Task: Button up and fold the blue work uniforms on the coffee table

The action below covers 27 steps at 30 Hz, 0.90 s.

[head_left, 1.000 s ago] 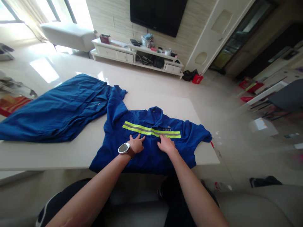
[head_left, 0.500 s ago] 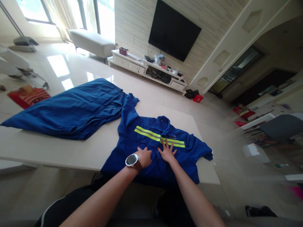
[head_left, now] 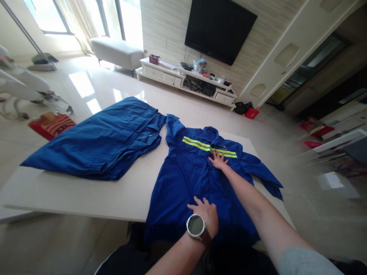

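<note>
A blue work jacket point(head_left: 183, 179) with yellow-and-grey reflective strips lies spread, front up, across the white table, its collar away from me and its hem over the near edge. My right hand point(head_left: 218, 160) rests on its chest just below the strip, fingers spread. Nearer to me, my left hand point(head_left: 205, 215), with a watch on the wrist, lies over the lower front of the jacket, fingers apart. Neither hand grips the cloth. Left of the jacket is a folded pile of blue cloth point(head_left: 100, 141), possibly trousers.
The white table point(head_left: 86, 198) ends close to my body. Beyond it stand a low TV cabinet point(head_left: 160, 76) with small items on top and a grey bench point(head_left: 117, 53). A red bag point(head_left: 51, 124) sits on the floor at left.
My left hand has moved down the jacket toward the hem, while my right hand stays near the chest strip. The jacket's front looks flatter and longer, and its right-side sleeve is more extended.
</note>
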{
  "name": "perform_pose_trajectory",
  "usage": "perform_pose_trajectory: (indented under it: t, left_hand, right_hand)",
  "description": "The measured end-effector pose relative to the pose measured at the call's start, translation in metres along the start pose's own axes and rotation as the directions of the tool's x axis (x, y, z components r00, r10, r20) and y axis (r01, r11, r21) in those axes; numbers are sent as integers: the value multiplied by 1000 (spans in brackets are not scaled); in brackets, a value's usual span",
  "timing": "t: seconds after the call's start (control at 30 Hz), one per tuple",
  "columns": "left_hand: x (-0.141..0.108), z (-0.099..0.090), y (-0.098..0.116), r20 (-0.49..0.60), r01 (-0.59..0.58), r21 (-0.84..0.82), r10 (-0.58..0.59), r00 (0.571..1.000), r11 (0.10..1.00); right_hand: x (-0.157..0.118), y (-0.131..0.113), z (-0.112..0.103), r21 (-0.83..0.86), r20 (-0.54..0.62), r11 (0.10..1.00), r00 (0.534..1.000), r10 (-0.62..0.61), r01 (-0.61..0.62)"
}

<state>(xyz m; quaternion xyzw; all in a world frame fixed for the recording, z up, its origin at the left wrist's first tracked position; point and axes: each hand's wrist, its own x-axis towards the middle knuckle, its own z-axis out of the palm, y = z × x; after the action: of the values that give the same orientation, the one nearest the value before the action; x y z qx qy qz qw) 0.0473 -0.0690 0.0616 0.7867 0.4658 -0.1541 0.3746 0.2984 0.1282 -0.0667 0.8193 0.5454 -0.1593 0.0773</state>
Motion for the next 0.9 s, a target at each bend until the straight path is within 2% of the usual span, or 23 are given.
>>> perform_pose_trajectory:
  t: [0.2,0.37,0.57,0.77,0.9]
  left_hand:
    - [20,5,-2,65,68,-35,-66,996,997]
    - [29,8,-6,114,118,-5,-117,987,993]
    - [28,17,-5,72,65,52,-69,995,997]
    - [24,17,-3,7,23,73,-24,1000,997]
    - [22,20,0,1,19,99,-19,1000,995]
  right_hand:
    - [64,-4,-13,-32,-28,999,1000,-8,7]
    - [81,-9,-15,1,-55,1000,998,-27,27]
    - [54,-6,-12,4,-53,1000,999,4,-4]
    - [-3,7,1,-70,-16,998,1000,6,-7]
    - [-38,14,10,-55,0,998,1000,-17,17]
